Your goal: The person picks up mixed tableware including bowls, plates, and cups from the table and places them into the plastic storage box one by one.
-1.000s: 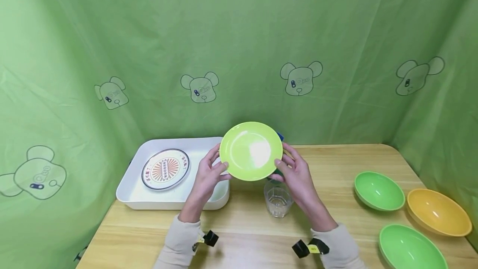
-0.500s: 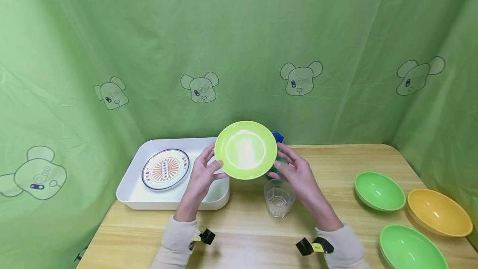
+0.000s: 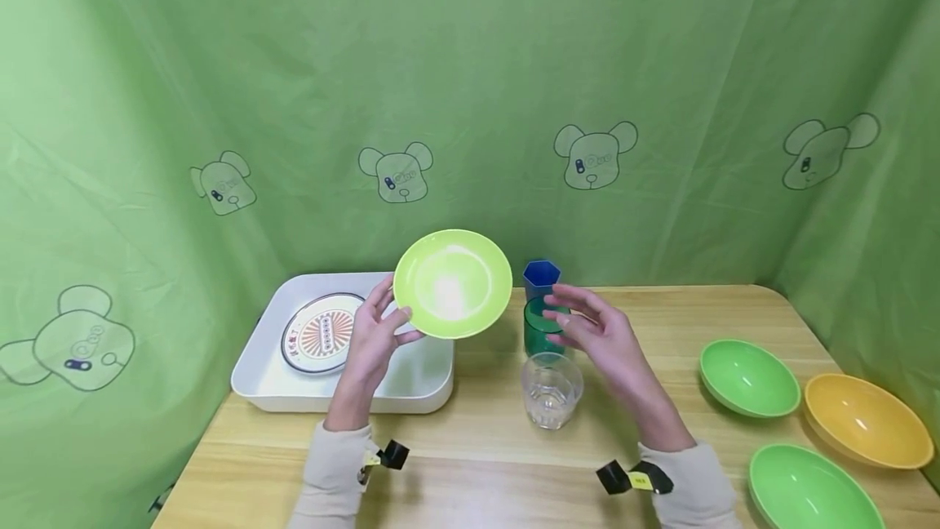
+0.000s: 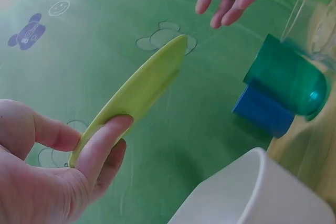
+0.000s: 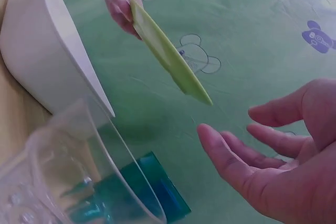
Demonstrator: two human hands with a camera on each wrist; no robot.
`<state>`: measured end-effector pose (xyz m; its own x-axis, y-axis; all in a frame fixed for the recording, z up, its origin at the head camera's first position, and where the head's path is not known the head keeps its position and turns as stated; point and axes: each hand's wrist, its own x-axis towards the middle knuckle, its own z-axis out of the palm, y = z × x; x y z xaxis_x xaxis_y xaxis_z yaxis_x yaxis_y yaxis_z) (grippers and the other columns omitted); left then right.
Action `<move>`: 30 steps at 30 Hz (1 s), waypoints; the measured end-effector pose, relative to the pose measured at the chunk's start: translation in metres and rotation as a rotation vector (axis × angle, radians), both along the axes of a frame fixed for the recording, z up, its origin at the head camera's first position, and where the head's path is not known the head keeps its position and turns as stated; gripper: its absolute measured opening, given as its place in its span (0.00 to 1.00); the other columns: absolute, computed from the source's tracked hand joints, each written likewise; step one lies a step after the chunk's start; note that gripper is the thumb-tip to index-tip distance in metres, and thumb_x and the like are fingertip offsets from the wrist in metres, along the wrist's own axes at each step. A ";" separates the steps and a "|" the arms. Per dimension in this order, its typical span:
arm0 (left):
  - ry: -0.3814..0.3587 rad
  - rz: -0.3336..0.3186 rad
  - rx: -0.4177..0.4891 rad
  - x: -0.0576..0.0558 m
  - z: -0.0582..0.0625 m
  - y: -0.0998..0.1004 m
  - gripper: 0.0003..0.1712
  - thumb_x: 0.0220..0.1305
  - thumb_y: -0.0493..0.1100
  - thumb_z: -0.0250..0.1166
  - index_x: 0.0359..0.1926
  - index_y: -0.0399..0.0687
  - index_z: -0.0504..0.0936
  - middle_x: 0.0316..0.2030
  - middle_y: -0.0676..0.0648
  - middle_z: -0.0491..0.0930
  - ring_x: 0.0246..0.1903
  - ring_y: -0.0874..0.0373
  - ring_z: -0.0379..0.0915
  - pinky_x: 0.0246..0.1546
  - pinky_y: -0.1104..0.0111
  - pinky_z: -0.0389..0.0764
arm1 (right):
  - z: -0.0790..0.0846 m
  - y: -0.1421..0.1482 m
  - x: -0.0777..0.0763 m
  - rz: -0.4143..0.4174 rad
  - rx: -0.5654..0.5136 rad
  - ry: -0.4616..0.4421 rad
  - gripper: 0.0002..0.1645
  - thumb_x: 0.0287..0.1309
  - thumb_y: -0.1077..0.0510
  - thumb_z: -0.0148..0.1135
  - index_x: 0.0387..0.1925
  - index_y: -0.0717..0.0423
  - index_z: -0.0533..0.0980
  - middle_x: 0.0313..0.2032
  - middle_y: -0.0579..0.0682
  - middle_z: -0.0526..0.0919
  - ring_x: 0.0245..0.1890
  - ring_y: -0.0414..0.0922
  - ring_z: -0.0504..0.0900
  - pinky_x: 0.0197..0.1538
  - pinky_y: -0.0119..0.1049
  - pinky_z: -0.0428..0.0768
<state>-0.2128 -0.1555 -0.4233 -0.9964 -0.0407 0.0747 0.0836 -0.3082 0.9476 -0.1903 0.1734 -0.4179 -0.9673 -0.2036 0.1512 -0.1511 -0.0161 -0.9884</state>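
Note:
A lime-green plate (image 3: 453, 284) is held up over the right end of the white tub, its face turned toward the head camera. My left hand (image 3: 373, 341) pinches its left rim; in the left wrist view the thumb lies on one side of the plate (image 4: 136, 87) and fingers on the other. My right hand (image 3: 598, 341) is off the plate, fingers loosely bent with nothing between them. Beside that hand stand a green cup (image 3: 539, 337), a clear glass (image 3: 551, 394) and, behind them, a blue cup (image 3: 542, 274). The right fingertips overlap the green cup in the head view.
The white tub (image 3: 257, 394) stands at the back left with a patterned round plate (image 3: 323, 333) in it. Two green bowls (image 3: 749, 380) and an orange bowl (image 3: 866, 423) lie at the table's right side. Green curtain (image 3: 470, 64) hangs behind and at both sides.
My right hand has let go of the plate's right rim and drawn to the right. The left hand has carried the plate leftward, uncovering the green and blue cups.

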 end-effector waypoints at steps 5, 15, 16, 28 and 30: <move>-0.035 0.038 -0.004 -0.001 0.002 -0.011 0.41 0.64 0.21 0.54 0.78 0.37 0.58 0.69 0.36 0.65 0.45 0.54 0.83 0.39 0.59 0.90 | -0.001 0.007 -0.001 0.002 0.058 0.013 0.29 0.75 0.60 0.57 0.72 0.63 0.65 0.68 0.62 0.72 0.59 0.45 0.81 0.56 0.41 0.85; -0.083 0.113 -0.016 -0.003 0.004 -0.032 0.42 0.64 0.21 0.52 0.79 0.37 0.54 0.72 0.36 0.63 0.46 0.56 0.82 0.39 0.60 0.90 | 0.003 0.010 0.001 -0.029 0.158 0.018 0.26 0.75 0.63 0.56 0.70 0.63 0.68 0.66 0.62 0.74 0.64 0.57 0.76 0.56 0.34 0.84; -0.087 0.120 -0.014 -0.003 0.003 -0.034 0.42 0.64 0.21 0.52 0.79 0.37 0.55 0.72 0.37 0.63 0.46 0.56 0.82 0.39 0.60 0.90 | 0.003 0.011 0.001 -0.029 0.175 0.025 0.25 0.74 0.63 0.56 0.69 0.63 0.69 0.66 0.62 0.74 0.64 0.58 0.76 0.56 0.33 0.84; -0.133 0.210 -0.056 -0.005 0.001 -0.061 0.42 0.65 0.22 0.51 0.79 0.41 0.56 0.69 0.38 0.65 0.41 0.60 0.82 0.35 0.67 0.89 | 0.004 0.015 0.002 -0.053 0.295 0.066 0.24 0.75 0.63 0.55 0.69 0.61 0.70 0.65 0.62 0.75 0.65 0.61 0.74 0.55 0.28 0.82; -0.135 0.217 -0.057 -0.006 0.000 -0.065 0.42 0.65 0.22 0.51 0.79 0.42 0.56 0.69 0.39 0.65 0.41 0.60 0.82 0.35 0.67 0.89 | 0.004 0.016 0.002 -0.058 0.307 0.069 0.24 0.75 0.63 0.55 0.69 0.61 0.70 0.65 0.63 0.75 0.65 0.61 0.74 0.55 0.29 0.83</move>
<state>-0.2185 -0.2202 -0.4231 -0.9658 -0.2544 -0.0499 0.0138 -0.2427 0.9700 -0.1881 0.1899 -0.4136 -0.9682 -0.1947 0.1572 -0.2102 0.2922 -0.9330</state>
